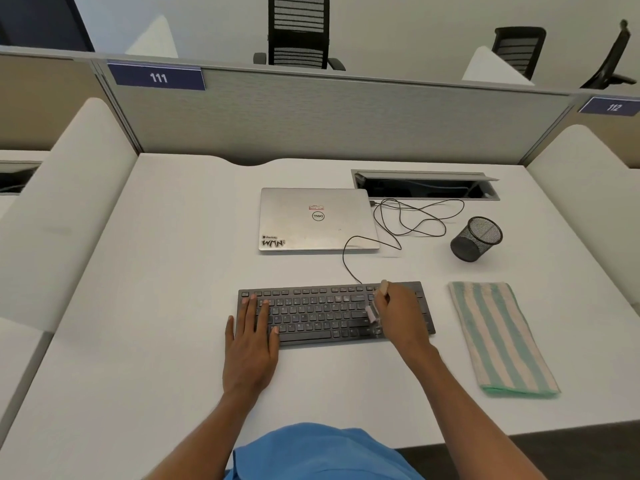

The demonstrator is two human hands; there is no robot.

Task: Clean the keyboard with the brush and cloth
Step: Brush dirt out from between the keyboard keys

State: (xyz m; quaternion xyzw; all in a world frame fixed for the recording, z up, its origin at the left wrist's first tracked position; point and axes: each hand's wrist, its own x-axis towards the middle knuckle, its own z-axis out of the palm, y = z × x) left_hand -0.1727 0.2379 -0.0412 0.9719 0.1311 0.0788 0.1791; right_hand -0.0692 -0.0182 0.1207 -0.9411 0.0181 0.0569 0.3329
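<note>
While right fingers [385, 302] grip brush [372, 314] (blurred), keyboard [313, 317] beneath.

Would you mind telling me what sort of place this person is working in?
Probably an open-plan office or study hall: numbered plates, 111 and 112, on the grey partition, office chairs behind it, and a cable hatch in the desk.

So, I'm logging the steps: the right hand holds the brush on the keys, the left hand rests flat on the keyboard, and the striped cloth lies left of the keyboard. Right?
Not quite. The head view shows the striped cloth lying to the right of the keyboard, not the left. The rest holds: the right hand holds the brush on the keys, and the left hand rests flat on the keyboard.
</note>
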